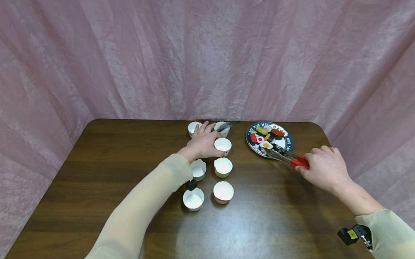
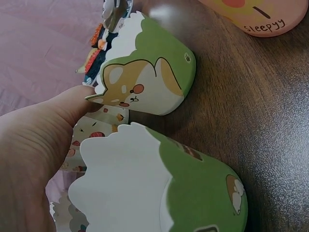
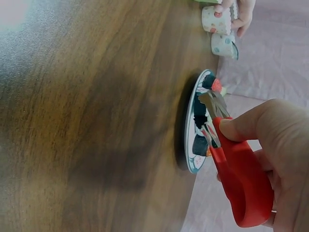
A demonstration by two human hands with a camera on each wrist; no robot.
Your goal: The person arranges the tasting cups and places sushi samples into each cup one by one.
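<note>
In the head view, my left hand (image 1: pixel 204 143) reaches over two rows of scalloped paper cups. Its thumb and fingers hold the rim of a patterned cup (image 1: pixel 222 145), also seen in the right wrist view (image 3: pixel 215 20). My right hand (image 1: pixel 324 168) grips red-handled metal tongs (image 1: pixel 300 162). The tongs' tips stand apart over a round plate (image 1: pixel 252 145) of sushi-like pieces (image 1: pixel 260 139). A dark piece (image 3: pixel 200 121) lies between the tips in the right wrist view; whether they touch it I cannot tell.
Nearer cups include a green one (image 1: pixel 223 168), a pinkish one (image 1: pixel 223 193) and two under my left forearm (image 1: pixel 193 200), (image 1: pixel 198 169). At the back, one cup (image 1: pixel 221 131) has a grey-blue thing at its rim. Pink curtains (image 1: pixel 212 54) hang behind the brown table (image 1: pixel 119 167).
</note>
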